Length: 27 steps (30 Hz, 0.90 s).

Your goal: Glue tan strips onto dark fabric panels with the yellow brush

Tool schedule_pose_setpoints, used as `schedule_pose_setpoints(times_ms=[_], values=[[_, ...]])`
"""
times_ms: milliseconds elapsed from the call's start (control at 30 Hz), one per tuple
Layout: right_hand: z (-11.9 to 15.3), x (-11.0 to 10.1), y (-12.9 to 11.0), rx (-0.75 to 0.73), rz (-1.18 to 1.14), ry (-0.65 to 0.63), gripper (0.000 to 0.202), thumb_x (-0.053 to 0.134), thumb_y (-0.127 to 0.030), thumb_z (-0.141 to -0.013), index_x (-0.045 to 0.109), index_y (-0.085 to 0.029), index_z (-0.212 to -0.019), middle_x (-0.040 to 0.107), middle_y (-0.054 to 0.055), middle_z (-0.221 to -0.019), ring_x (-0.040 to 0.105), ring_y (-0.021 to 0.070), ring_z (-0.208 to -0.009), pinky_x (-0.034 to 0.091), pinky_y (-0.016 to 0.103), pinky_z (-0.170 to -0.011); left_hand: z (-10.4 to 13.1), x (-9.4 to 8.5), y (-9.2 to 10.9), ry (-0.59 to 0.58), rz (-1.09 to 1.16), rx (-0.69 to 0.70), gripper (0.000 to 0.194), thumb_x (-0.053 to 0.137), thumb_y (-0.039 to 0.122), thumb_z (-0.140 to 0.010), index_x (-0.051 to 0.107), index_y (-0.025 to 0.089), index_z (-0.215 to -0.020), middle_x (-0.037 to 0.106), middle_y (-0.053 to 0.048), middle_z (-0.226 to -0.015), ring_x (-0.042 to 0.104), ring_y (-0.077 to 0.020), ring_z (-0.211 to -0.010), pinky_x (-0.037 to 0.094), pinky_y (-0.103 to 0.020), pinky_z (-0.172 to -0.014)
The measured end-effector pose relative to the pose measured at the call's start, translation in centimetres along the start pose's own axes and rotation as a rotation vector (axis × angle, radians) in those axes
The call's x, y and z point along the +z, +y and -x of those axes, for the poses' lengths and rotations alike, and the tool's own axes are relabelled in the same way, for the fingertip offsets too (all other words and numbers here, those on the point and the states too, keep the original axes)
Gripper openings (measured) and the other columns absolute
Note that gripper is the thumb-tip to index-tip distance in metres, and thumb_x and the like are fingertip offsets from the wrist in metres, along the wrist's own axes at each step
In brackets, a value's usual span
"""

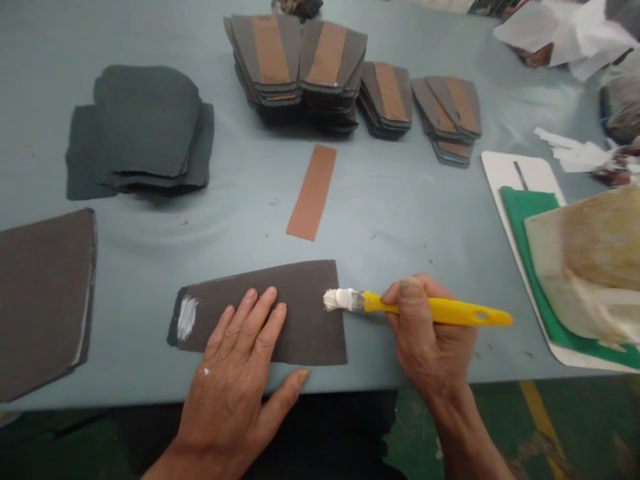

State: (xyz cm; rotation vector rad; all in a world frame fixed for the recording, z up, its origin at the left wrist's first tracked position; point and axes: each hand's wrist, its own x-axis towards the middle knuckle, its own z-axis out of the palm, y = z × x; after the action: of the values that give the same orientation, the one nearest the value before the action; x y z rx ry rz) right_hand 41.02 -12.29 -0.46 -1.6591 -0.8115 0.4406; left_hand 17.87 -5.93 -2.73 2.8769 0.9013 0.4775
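Observation:
A dark brown-grey tapered sheet (310, 327) lies near the table's front edge, with a white smear (187, 319) at its left end. My left hand (240, 360) rests flat on this sheet, fingers stretched out and thumb apart. In my right hand (430, 333) is a yellow-handled paintbrush (450, 311), gripped between thumb and fingers. Its bristles, coated in thick white paste, are over the sheet's right edge; whether they touch it I cannot tell. A loose brown strip (313, 192) lies just beyond the sheet.
Dark green pieces (147, 123) are stacked at back left, larger dark sheets (43, 303) at far left. Several stacks of tapered pieces with brown strips (327, 57) stand at the back. On the right, a translucent container (595, 260) sits over a green sheet and white board (500, 173).

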Motion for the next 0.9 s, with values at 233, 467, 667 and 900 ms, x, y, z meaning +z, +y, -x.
schedule_pose_setpoints(times_ms=[233, 467, 667, 900], values=[[0.4, -0.5, -1.3, -0.068, -0.032, 0.082, 0.045, 0.063, -0.053, -0.102, 0.063, -0.019, -0.072, 0.042, -0.007, -0.049, 0.037, 0.0071, -0.038, 0.027, 0.02, -0.036, 0.1, 0.0, 0.0, 0.0, -0.002, -0.011, 0.063, 0.057, 0.039, -0.1, 0.046, 0.004, -0.152, 0.046, -0.019, -0.163, 0.031, -0.031, -0.159, 0.017, -0.044, -0.132], [0.2, 0.2, -0.8, 0.011, -0.057, 0.038, 0.045, 0.064, -0.054, -0.1, 0.062, -0.019, -0.072, 0.045, -0.006, -0.051, 0.04, 0.0075, -0.041, 0.028, 0.02, -0.038, 0.2, 0.0, 0.2, 0.009, -0.025, -0.024, 0.061, 0.053, 0.041, -0.102, 0.047, 0.005, -0.151, 0.047, -0.018, -0.163, 0.034, -0.032, -0.157, 0.02, -0.045, -0.13], [-0.9, -2.9, -3.4, -0.076, -0.174, 0.328, 0.034, 0.063, -0.035, -0.099, 0.06, -0.02, -0.069, 0.055, -0.003, -0.064, 0.039, 0.0067, -0.043, 0.027, 0.024, -0.041, 0.2, 0.2, 0.2, 0.013, -0.045, -0.032, 0.06, 0.05, 0.043, -0.103, 0.047, 0.008, -0.152, 0.05, -0.018, -0.162, 0.042, -0.0342, -0.153, 0.033, -0.052, -0.125], [-0.1, -2.4, -2.0, 0.074, -0.302, 0.272, 0.035, 0.07, -0.043, -0.093, 0.058, -0.021, -0.068, 0.04, -0.007, -0.045, 0.037, 0.0077, -0.039, 0.034, 0.021, -0.043, 0.5, 0.4, -0.1, 0.076, -0.123, 0.0, 0.067, 0.058, 0.043, -0.098, 0.046, 0.008, -0.154, 0.048, -0.015, -0.164, 0.042, -0.0317, -0.154, 0.039, -0.049, -0.122]])
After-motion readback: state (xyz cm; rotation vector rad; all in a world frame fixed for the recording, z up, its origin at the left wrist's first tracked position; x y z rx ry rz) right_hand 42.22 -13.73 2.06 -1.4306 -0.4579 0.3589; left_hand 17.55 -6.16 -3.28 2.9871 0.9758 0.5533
